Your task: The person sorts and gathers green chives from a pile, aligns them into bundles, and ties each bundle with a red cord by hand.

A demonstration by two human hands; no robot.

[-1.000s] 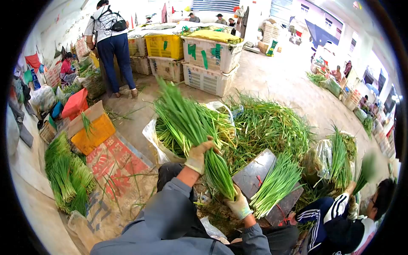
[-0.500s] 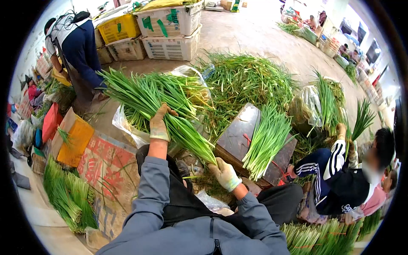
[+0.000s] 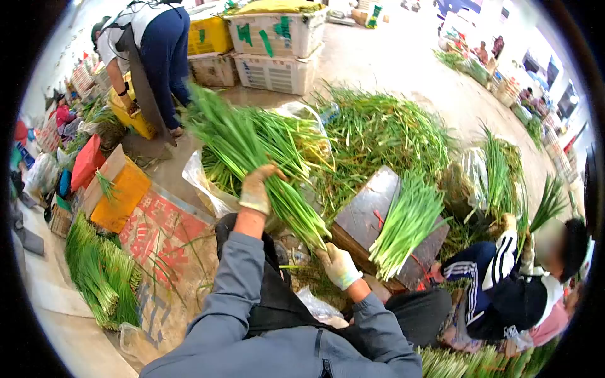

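Observation:
A long bunch of garlic chives (image 3: 291,206) slants across in front of me, leaf tips up to the left and pale stem ends low on the right. My gloved left hand (image 3: 255,190) is wrapped around its middle. At the stem ends, my gloved right hand (image 3: 338,265) is closed on the bottom of the same bunch. Just right of it, a second chive bunch (image 3: 406,227) lies on a dark block (image 3: 364,200), with a red tie (image 3: 379,218) beside it. Behind my left hand, more chives (image 3: 293,140) lie in a white plastic bag (image 3: 203,184).
A large heap of loose leaves (image 3: 384,129) lies ahead. Stacked crates (image 3: 277,72) stand behind it. One person (image 3: 154,50) bends over at the far left; another person (image 3: 504,283) sits close on my right, handling chives. Finished-looking bunches (image 3: 101,277) lie on the left floor.
The view has shifted left, so the surroundings sit further right. Both hands keep hold of the chives, whose leaf tips are now blurred. The person at far left has bent an arm into a yellow container.

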